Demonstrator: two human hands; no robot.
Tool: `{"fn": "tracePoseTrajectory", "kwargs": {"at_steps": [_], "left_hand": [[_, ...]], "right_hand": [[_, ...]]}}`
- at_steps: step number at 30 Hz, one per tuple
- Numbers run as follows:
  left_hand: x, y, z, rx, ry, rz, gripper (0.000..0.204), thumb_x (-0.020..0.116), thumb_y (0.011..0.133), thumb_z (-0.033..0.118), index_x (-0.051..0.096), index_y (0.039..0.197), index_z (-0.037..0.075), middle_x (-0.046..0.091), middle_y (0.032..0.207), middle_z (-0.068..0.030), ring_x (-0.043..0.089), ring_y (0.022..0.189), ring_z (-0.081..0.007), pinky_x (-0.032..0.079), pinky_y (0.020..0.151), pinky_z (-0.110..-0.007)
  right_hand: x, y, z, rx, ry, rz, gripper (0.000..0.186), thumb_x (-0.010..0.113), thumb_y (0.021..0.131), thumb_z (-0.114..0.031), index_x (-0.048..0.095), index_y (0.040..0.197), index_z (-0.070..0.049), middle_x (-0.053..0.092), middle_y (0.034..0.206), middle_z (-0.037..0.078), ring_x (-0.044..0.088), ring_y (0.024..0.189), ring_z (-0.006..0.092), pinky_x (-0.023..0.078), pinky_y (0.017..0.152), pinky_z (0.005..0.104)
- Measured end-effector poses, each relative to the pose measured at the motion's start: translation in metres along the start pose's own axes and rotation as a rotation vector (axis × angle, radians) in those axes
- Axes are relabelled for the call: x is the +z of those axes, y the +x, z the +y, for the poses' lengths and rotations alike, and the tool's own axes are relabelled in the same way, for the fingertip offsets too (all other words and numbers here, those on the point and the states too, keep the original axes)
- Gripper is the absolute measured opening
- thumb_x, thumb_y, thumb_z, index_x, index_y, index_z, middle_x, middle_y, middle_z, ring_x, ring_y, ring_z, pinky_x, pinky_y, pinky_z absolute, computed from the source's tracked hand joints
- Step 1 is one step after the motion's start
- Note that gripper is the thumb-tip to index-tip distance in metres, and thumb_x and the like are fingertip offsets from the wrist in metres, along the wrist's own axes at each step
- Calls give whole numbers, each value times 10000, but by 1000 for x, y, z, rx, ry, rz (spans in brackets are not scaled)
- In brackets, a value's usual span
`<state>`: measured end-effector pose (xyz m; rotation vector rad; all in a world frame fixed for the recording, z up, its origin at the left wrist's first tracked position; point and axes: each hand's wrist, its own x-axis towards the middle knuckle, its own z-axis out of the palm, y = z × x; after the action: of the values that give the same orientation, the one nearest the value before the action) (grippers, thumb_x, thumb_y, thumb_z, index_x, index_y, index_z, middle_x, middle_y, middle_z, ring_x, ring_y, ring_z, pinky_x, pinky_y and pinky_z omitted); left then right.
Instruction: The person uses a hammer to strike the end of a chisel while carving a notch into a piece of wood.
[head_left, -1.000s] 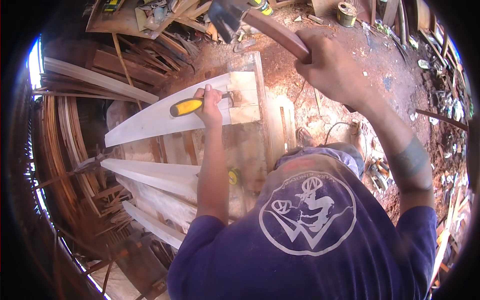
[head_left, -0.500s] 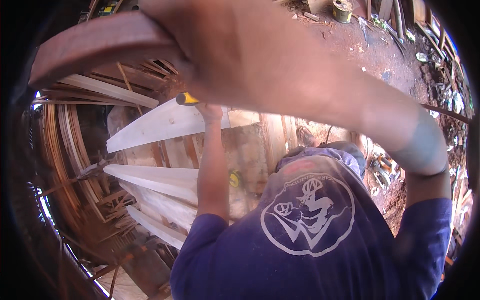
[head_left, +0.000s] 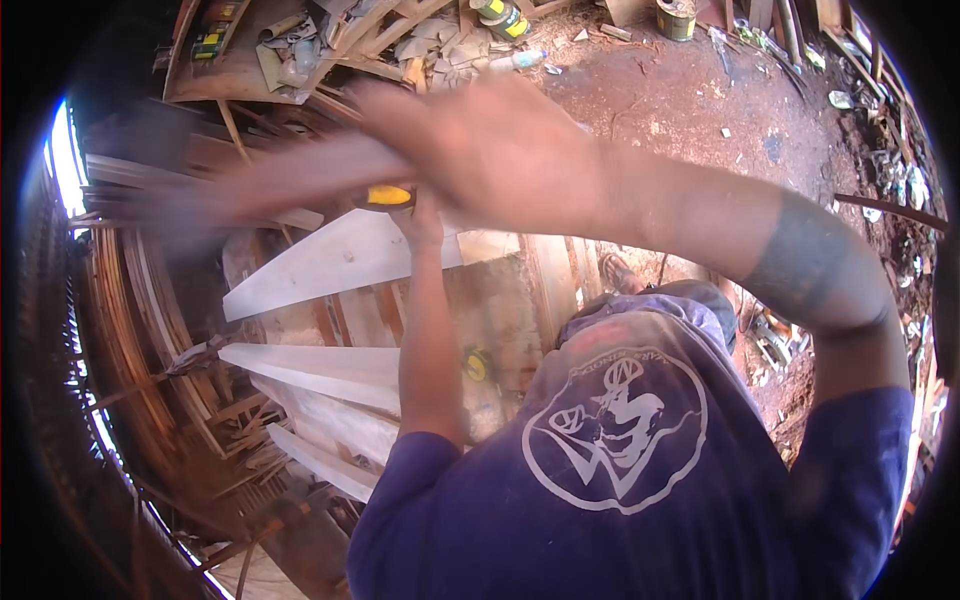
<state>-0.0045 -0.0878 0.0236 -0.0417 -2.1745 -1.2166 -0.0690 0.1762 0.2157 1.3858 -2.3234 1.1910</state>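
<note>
My right hand (head_left: 510, 155) is wrapped round a reddish-brown length of wood (head_left: 290, 185), which is smeared by motion and points left. Just beyond it, my left hand (head_left: 424, 225) grips a tool with a yellow handle end (head_left: 388, 195); its working end is hidden, so its kind does not show. The wood passes very near that handle end, but whether they touch cannot be told. Under my left hand lies a pale tapered board (head_left: 310, 262) with a small dark hole. Other pale boards (head_left: 320, 372) rest to the left of my forearm.
A yellow-and-black tape measure (head_left: 476, 365) lies on the work surface (head_left: 505, 290) right of my left forearm. Long timber strips (head_left: 125, 310) stand at the left. Wood offcuts, tins (head_left: 676, 18) and a plastic bottle (head_left: 520, 60) lie beyond. Litter lines the right side.
My right hand has swung down, away from the camera, with the length of wood. My left hand keeps its grip on the yellow-handled tool at nearly the same place.
</note>
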Motion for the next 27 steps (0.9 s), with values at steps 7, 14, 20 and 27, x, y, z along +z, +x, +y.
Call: {"fn": "tracePoseTrajectory", "kwargs": {"at_steps": [7,14,20,27], "left_hand": [[-6,-11,6,-419,-307,46,346,650,955,106,406,711,107,423,579,32,377,508,-75,338,493,-267],[4,-71,31,-83,95,-139,307,671,944,140,513,691,67,491,696,29,456,661,-102,388,608,-277],[3,-64,16,-377,7,201,345,560,980,190,513,652,93,519,631,-35,497,604,-131,427,662,-310],[-93,-23,-4,-571,-1286,473,440,388,1043,279,333,618,178,242,493,27,225,472,-129,313,611,-328]], "right_hand": [[1,-37,47,449,-75,-349,324,604,827,-67,610,1145,-8,709,894,202,718,860,361,578,769,460],[-7,-146,72,877,243,-81,227,617,824,-104,594,1007,28,662,802,244,675,783,415,499,733,493],[-9,-208,94,1109,247,-52,212,656,801,-156,551,867,16,587,695,149,589,645,256,460,649,413],[-12,-224,94,1191,350,77,174,657,817,-153,540,824,-25,534,641,28,517,576,133,408,542,337]]}}
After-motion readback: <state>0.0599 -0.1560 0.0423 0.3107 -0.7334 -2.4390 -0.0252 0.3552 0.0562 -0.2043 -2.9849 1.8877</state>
